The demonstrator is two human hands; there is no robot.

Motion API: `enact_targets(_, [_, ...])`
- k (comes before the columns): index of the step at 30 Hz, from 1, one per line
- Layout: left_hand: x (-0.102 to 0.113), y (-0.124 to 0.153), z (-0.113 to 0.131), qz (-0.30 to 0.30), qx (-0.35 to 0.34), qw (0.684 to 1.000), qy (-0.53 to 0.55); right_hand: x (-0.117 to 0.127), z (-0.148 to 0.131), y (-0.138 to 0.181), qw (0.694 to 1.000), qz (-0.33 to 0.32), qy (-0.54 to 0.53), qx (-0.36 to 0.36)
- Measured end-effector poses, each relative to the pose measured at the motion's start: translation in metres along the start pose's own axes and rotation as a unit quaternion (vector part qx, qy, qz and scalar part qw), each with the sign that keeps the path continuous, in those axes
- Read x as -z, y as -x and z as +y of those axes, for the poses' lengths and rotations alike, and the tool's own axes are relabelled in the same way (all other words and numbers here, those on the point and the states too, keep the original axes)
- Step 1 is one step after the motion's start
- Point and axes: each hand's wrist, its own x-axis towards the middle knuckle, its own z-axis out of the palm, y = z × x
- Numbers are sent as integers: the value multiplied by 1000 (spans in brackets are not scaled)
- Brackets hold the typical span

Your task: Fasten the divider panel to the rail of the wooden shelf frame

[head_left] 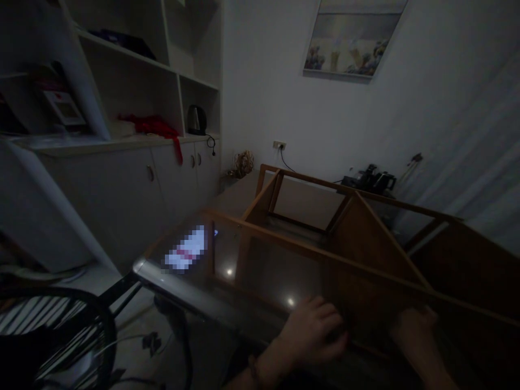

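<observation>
The room is dim. A wooden frame with open compartments [357,216] lies across a glass-topped table [227,254]. My left hand [312,330] rests at the frame's near edge with its fingers curled down on the wood or glass. My right hand [412,325] is against the frame's near rail; its fingers go behind the wood and are hidden. I cannot make out anything loose in either hand.
White cabinets and shelves [134,162] stand at the left, with a red cloth [156,127] and a kettle [196,119]. A dark chair back [52,336] is at the lower left. A picture [353,38] hangs on the far wall. A curtain [479,135] covers the right.
</observation>
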Motion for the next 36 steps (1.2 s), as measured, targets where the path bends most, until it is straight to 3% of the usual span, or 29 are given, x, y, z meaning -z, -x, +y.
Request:
enact_targets(4, [10,-4,16,67,94,987,108,-2,14,26,997,-64,-36,39])
enact_targets(8, [11,-8,36,31,56,977,204,1,-1,94,993,-77,-69,64])
enact_targets(11, [8,-7,42,-6,21,977,214,-4,-22,120,994,-31,-92,56])
enact_targets(13, [5,-5,42,16,25,975,219,-7,-32,123,994,-7,-92,66])
enact_targets(17, [1,1,35,60,26,974,216,-6,-39,121,994,-17,-79,70])
enact_targets(28, [3,2,14,-62,-8,978,197,-13,-26,138,987,-123,-101,-30])
enact_targets(31, [3,5,8,-69,-10,975,210,-13,-21,144,978,-140,-133,-82])
enact_targets(36, [0,9,7,-63,49,957,278,-13,-14,154,954,-158,-196,-161])
